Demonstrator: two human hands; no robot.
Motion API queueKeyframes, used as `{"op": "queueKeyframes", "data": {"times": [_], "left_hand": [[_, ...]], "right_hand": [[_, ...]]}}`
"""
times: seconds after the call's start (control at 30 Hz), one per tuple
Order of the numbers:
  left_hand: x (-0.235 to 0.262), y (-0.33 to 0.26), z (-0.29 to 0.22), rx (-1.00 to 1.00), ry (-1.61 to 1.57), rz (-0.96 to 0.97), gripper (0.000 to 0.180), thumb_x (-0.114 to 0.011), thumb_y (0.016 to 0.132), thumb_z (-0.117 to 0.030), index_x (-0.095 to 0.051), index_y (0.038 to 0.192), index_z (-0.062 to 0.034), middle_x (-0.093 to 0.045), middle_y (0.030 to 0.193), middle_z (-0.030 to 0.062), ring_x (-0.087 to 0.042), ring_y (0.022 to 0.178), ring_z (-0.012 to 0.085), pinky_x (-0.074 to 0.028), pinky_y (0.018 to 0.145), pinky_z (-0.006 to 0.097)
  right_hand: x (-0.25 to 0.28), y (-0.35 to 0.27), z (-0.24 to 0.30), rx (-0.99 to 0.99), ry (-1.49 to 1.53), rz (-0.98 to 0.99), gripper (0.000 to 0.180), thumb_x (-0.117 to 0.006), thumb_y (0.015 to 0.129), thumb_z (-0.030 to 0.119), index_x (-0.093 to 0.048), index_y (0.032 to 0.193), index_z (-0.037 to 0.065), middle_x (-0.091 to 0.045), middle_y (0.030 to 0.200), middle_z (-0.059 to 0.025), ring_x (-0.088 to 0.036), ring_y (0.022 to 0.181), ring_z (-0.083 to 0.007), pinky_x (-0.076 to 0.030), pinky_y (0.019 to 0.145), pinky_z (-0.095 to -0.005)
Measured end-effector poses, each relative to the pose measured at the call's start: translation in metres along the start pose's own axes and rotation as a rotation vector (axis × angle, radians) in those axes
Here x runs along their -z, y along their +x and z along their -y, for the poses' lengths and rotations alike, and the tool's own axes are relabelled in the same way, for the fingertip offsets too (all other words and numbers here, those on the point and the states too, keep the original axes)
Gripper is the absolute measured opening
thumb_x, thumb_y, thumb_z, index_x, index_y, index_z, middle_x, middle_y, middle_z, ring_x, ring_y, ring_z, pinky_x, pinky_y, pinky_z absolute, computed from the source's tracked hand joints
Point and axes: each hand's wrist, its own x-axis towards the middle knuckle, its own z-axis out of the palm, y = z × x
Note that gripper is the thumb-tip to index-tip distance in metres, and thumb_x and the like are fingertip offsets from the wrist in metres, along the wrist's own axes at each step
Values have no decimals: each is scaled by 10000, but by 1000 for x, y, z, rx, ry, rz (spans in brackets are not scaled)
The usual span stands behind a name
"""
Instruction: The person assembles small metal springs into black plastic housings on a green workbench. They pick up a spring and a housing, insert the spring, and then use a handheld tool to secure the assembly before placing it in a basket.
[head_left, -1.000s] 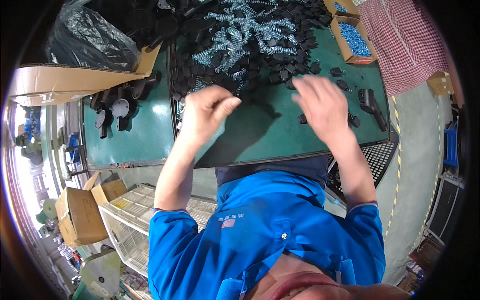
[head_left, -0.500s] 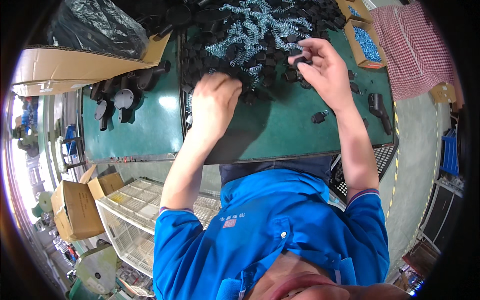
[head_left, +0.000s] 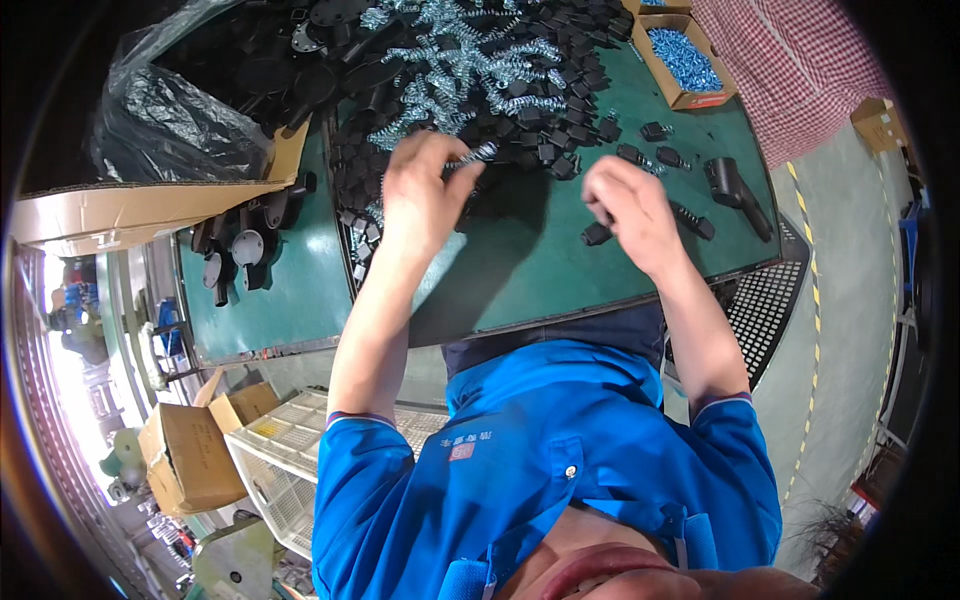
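- The spring heap (head_left: 450,75), a tangle of shiny loose coils at the far side of the green surface (head_left: 620,285), serves as the landmark here.
- The left hand (head_left: 420,190) is just on the near side of the spring heap, thumb and fingers closed to a pinch around a single coil spring (head_left: 483,153), whose end pokes out past the fingertips.
- The right hand (head_left: 632,208) is nearer the body than the spring heap and to its right, fingers curled in loosely. Its fingertips are close above a small black piece (head_left: 597,234); whether they touch it, or grip anything else, I cannot tell.
- Black blocks (head_left: 562,128) lie loose in great numbers around and under the spring heap.
- Done, as far as it shows: to the right of the spring heap, a few spring-fitted pieces (head_left: 673,157) lie apart from one another, each a black block with a coil at one end.
- Left, by my judgement: nearly everything, since the loose springs and blocks far outnumber those few, and the pinched spring has no block visibly on it.
- Further right of the spring heap lies a black handle-shaped part (head_left: 738,198); beyond the heap's right side stands an open carton (head_left: 700,101) of small blue fasteners (head_left: 685,60).
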Motion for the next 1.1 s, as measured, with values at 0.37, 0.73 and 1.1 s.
{"op": "queueKeyframes", "data": {"times": [0.37, 0.73, 1.1], "left_hand": [[5, -28, -46, -115, -217, 10, 235, -779, 737, 10, -633, 916, -32, -654, 851, 87, -646, 691, 189, -524, 604, 295], [7, -63, -23, 796, -1326, 386, 325, -570, 1002, -317, -647, 913, -14, -633, 692, 26, -596, 570, 100, -452, 520, 222], [6, -67, -22, 607, -1168, 112, 167, -683, 906, -54, -658, 1061, 4, -666, 831, 55, -641, 721, 127, -516, 646, 255]], "right_hand": [[-22, 22, 3, -41, 42, 266, 317, -538, 1009, 326, -591, 862, 51, -526, 665, 22, -467, 586, -51, -370, 516, -224], [-40, 36, -2, 394, -461, 0, 214, -697, 860, 138, -610, 1028, 39, -642, 860, -95, -620, 703, -241, -497, 642, -334], [-24, 1, 8, 36, 207, 263, 560, -524, 883, -61, -393, 1420, 28, -604, 1206, -136, -627, 1046, -177, -511, 885, -314]]}}
